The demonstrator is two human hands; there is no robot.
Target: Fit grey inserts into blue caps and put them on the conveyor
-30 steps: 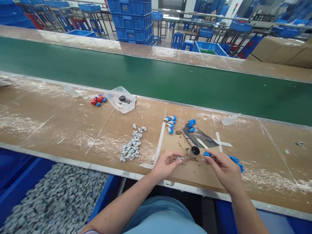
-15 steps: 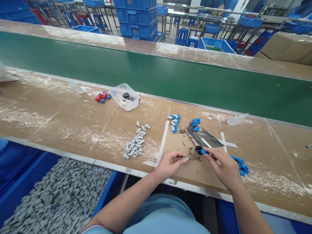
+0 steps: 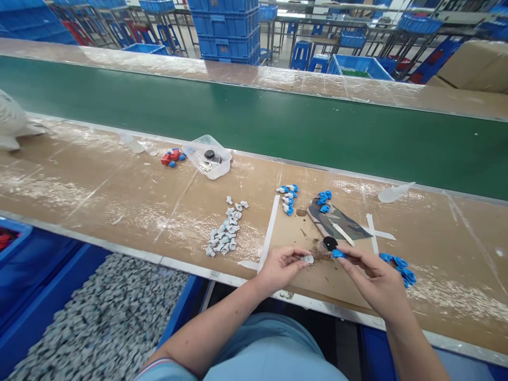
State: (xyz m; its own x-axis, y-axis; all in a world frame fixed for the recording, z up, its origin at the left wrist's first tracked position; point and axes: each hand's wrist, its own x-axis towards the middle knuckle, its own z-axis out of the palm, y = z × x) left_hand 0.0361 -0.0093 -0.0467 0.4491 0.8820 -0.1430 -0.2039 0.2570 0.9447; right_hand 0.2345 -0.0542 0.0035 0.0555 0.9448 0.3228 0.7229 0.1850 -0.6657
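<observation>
Left hand [image 3: 282, 265] pinching grey clip [image 3: 307, 259]; right hand [image 3: 371, 278] pinching blue cap [image 3: 338, 254] beside black grease pot [image 3: 329, 243]; likely slip if misaligned.

A clear plastic tub [image 3: 209, 159] is seen beside red and blue parts [image 3: 171, 156]; a green conveyor belt [image 3: 254, 124] is seen behind, stacked blue crates [image 3: 224, 26] beyond.

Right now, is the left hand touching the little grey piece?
Touching. The head view shows the left hand pinching the little grey piece between its fingertips, with no gap. The right hand holds a blue piece just beside it.
</observation>
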